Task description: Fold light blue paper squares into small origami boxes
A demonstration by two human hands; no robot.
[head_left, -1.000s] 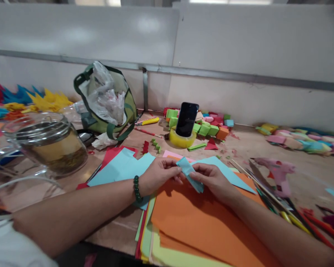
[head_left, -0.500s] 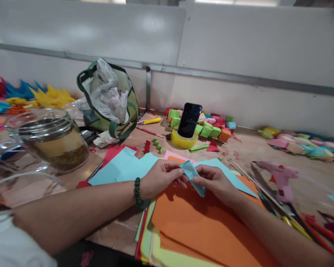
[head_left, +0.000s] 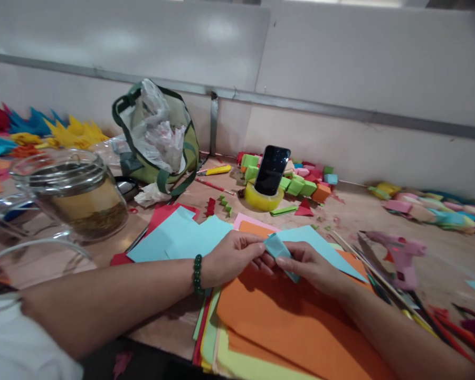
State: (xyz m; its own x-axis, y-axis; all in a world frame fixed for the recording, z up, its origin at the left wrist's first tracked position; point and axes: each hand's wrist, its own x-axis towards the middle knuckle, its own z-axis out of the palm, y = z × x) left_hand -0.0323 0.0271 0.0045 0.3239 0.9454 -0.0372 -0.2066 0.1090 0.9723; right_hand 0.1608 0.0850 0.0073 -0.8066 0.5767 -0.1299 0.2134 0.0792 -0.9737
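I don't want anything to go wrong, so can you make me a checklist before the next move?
1. Right grip holding the folded blue paper: ok, thumb on top.
2. Left grip near the folded blue paper: ok, thumb at its edge.
3. Phone propped up: ok, leaning in the yellow tape roll.
4. Table free of scraps: not ok, a red paper piece lies near the tape.
5. Pink glue gun cool: cannot tell.

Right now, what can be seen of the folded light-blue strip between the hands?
The light-blue strip is narrow and looks like folded paper. It slants from upper left to lower right, over the orange sheets. The left hand touches its upper end; the right hand pinches it lower down, covering part.
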